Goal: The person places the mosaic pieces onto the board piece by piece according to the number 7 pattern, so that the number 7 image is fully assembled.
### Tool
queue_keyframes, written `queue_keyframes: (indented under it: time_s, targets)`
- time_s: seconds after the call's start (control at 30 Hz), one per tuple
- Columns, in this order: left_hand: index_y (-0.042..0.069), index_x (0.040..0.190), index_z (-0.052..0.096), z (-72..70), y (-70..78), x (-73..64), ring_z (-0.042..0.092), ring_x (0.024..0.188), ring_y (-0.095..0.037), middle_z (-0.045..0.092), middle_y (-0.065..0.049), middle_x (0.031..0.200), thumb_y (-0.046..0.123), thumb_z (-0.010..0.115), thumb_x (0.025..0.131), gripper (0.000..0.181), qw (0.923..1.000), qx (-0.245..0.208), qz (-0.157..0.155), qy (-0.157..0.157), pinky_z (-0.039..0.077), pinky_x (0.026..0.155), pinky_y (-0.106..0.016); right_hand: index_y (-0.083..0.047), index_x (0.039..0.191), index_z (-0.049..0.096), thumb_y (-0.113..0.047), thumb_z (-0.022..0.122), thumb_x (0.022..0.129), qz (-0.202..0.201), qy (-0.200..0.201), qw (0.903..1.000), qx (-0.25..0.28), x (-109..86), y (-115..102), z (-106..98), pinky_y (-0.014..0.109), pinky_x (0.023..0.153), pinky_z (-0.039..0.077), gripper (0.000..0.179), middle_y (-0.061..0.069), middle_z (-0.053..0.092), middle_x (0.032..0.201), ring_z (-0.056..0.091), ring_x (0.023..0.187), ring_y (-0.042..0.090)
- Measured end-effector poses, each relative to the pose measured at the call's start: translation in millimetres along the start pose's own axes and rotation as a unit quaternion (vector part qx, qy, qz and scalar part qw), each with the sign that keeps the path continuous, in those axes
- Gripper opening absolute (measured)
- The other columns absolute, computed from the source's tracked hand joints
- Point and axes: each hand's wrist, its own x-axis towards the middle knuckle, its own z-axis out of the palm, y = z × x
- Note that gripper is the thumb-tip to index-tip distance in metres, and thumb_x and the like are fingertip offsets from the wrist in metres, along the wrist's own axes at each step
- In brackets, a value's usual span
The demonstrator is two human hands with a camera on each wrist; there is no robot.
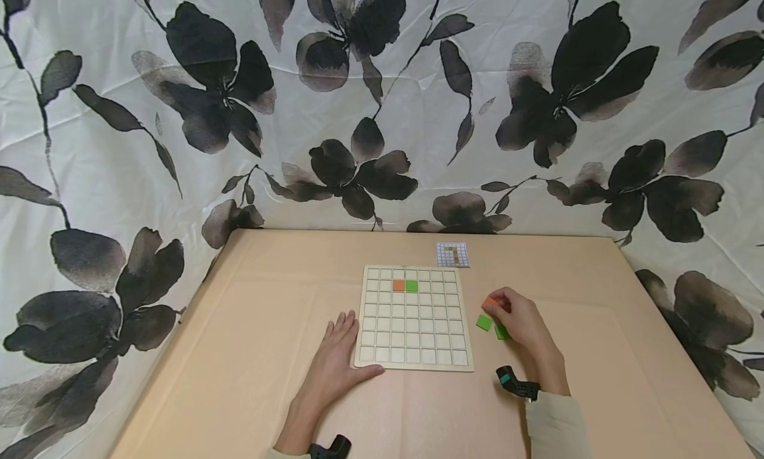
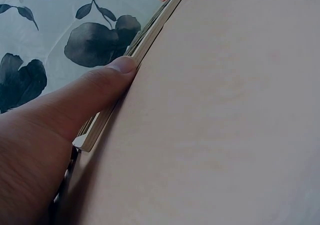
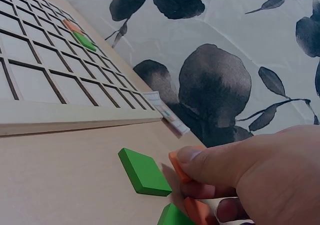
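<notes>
A wooden grid board (image 1: 412, 367) lies on the table, with an orange tile (image 1: 398, 285) and a green tile (image 1: 412, 285) side by side in its second row. My left hand (image 1: 337, 363) rests at the board's left front corner, its fingers along the left side and its thumb against the front edge. To the right of the board, my right hand (image 1: 525, 323) pinches an orange tile (image 3: 177, 166) between thumb and fingers. Beside that hand lie two green tiles, one (image 3: 145, 174) in plain sight and one (image 3: 172, 216) partly cut off. Another orange tile (image 3: 199, 211) shows under the fingers.
Behind the board's far right corner lies a small printed grid card (image 1: 452, 254) with coloured squares. A floral cloth (image 1: 430, 114) hangs behind the light wooden table (image 1: 268, 280) and along its sides.
</notes>
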Motion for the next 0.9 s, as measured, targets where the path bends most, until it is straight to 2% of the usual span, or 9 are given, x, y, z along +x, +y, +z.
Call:
queue_keyframes:
  time_s: [0.23,0.5,0.9]
  targets:
    - [-0.001,0.150,0.043,2.5,-0.5,1.8,0.026,0.153,-0.035,0.036,-0.021,0.160,0.065,0.079,0.071,0.109,1.0000,0.002,-0.001,0.002,0.017,0.130,-0.050,-0.006,0.121,0.062,-0.030,0.068,0.097,0.015,0.016,0.9998,-0.002,2.4,-2,-1,0.023,0.068,0.047,0.035,0.009,0.066,0.097,0.056,0.086,0.021]
    - [0.000,0.150,0.042,3.3,-0.8,1.3,0.025,0.154,-0.034,0.035,-0.020,0.160,0.065,0.079,0.071,0.110,1.0000,-0.001,-0.002,0.002,0.017,0.130,-0.049,-0.007,0.125,0.060,-0.032,0.065,0.098,0.013,0.025,0.9996,0.003,2.5,-5,0,0.022,0.069,0.047,0.038,0.011,0.065,0.100,0.056,0.088,0.022]
    - [-0.001,0.150,0.042,2.5,0.7,1.3,0.026,0.154,-0.035,0.036,-0.020,0.160,0.065,0.079,0.071,0.110,1.0000,0.003,0.000,0.003,0.017,0.130,-0.049,-0.007,0.128,0.060,-0.025,0.061,0.100,-0.004,0.024,0.9996,0.015,4.7,-11,4,0.021,0.064,0.049,0.033,0.008,0.064,0.099,0.055,0.084,0.020]
